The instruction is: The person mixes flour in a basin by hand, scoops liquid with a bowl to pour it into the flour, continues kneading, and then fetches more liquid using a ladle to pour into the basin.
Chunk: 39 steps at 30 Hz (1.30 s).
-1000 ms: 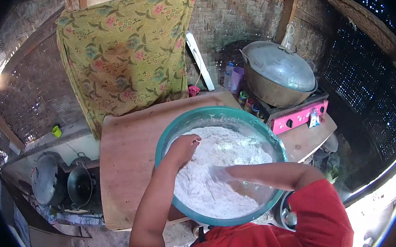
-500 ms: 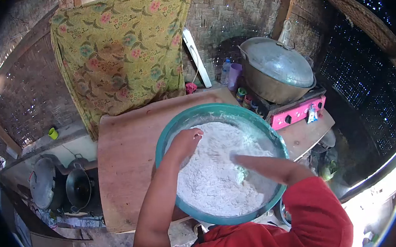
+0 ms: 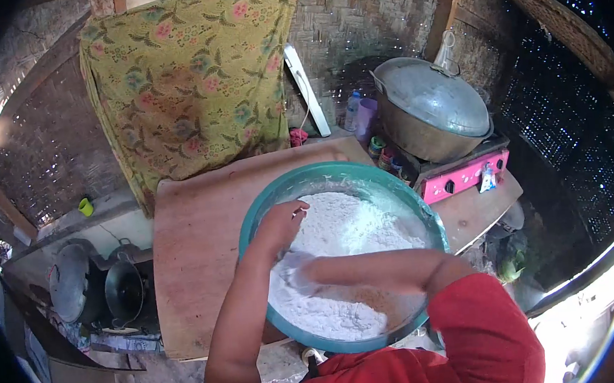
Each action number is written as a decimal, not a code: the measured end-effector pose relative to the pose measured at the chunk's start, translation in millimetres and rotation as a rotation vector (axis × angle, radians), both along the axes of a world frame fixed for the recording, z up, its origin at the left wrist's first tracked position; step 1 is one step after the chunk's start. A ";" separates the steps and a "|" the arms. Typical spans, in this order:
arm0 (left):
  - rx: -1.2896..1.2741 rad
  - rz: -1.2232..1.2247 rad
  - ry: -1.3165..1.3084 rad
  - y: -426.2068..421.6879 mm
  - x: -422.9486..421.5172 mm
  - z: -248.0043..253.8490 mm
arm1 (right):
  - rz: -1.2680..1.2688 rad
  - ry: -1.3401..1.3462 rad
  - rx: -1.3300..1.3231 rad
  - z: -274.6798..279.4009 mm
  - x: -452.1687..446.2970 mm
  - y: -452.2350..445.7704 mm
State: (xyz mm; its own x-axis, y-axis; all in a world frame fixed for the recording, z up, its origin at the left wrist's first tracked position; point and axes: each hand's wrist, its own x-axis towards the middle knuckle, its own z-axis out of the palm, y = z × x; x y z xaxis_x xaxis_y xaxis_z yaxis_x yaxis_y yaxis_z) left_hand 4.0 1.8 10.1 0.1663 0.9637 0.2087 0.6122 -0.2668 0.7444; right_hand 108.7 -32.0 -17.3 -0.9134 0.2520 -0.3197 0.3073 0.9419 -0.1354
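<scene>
A large green basin (image 3: 251, 220) stands on the wooden table and holds a heap of white flour-like powder (image 3: 337, 221). My left hand (image 3: 284, 225) is over the powder just inside the basin's left rim. Its fingers are curled, with white on the tips; what lies under them is hidden. Farther down, my right hand (image 3: 298, 274) is in the powder at the left of the heap, whitened and smeared by motion, so its fingers do not show. Under my right forearm, a brownish patch (image 3: 382, 300) shows in the powder.
The wooden table (image 3: 198, 263) extends left of the basin. Close to the basin's right stands a pink stove (image 3: 463, 180) bearing a big lidded pot (image 3: 429, 108). A purple cup (image 3: 366, 116) and a water bottle (image 3: 351, 110) stand behind. Dark pans (image 3: 124, 290) are at lower left.
My right hand has swept left through the powder, from the middle of the basin toward its left side. A brownish patch has come into view. My left hand has barely moved.
</scene>
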 end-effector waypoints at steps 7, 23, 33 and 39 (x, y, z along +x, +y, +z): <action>0.016 0.037 0.071 -0.7 -6.3 -22.1 | 0.026 -0.278 -0.208 -69.7 4.8 28.1; 0.021 0.073 0.002 5.6 -6.1 -11.2 | -0.276 -0.143 -0.201 -49.0 13.0 134.4; 0.024 0.005 -0.005 7.1 -4.0 -11.6 | -0.242 -0.392 -0.502 73.5 115.1 48.9; 0.031 0.021 0.030 15.3 -7.3 -22.3 | -0.419 -0.018 -0.394 -7.5 105.0 176.9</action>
